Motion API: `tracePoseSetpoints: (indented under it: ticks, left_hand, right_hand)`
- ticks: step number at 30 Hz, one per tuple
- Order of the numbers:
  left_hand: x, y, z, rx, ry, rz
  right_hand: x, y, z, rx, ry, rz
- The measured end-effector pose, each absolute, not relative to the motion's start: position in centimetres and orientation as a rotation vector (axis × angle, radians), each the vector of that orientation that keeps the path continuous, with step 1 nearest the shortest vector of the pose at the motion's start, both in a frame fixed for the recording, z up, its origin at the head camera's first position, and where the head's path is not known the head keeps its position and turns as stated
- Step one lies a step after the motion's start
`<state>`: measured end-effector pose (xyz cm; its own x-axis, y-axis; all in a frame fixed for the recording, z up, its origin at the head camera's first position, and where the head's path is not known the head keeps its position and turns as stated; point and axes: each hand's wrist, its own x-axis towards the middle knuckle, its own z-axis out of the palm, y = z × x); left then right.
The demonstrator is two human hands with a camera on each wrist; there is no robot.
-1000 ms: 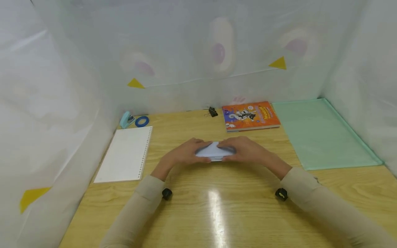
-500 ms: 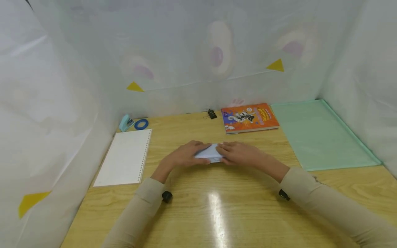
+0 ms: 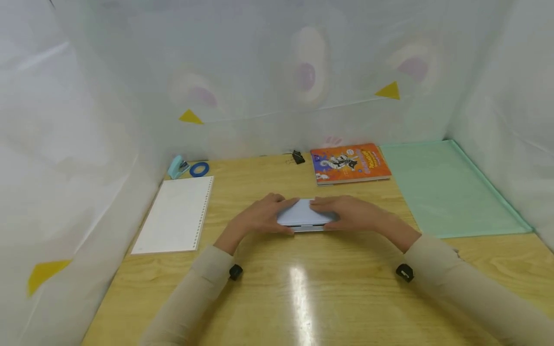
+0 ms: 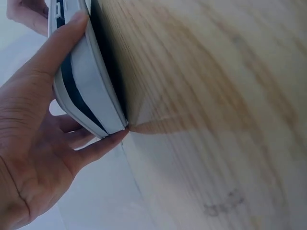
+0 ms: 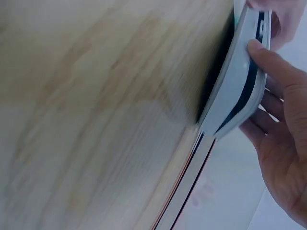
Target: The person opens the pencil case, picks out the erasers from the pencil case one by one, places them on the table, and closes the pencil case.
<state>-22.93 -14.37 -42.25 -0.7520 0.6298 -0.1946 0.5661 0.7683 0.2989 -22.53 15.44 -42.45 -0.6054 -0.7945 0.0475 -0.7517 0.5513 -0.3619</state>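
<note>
One pale blue case sits low at the middle of the table, with a dark band along its side; whether its whole underside touches the tabletop, I cannot tell. The left hand has one end and the right hand the other, each grip spread only as far as the case's depth, thumb on the near side, fingers round toward the far side. The step in hand looks like steadying the case between both hands. To do it well, keep the two ends level and the pressure equal, thumbs flat and clear of the small fitting in the band, so that nothing twists or slips.

Farther out, one book lies beyond the right hand, with one binder clip near it and one green mat to the right. At the left are one white pad edged with holes, one blue ring and one teal stapler. Three yellow triangles show on the wall sheet.
</note>
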Motion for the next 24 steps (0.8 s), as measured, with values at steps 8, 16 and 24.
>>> tracePoseSetpoints:
  ticks: [8,16,24]
  left_hand:
    - [-22.9,-14.5,-42.3,0.918,2.695,0.279]
    - [-23.1,-18.0,-41.9,0.835,2.612,0.560]
    - [-21.8,-19.9,-41.2,0.627,2.605,0.844]
  right_hand:
    - [-22.8,17.9,-42.3,-1.269,2.633,-0.612]
    - [-23.1,18.5,-41.0,-1.268,2.677,-0.816]
    - [-25.0,20.5,-40.4,-0.844,2.523,-1.301]
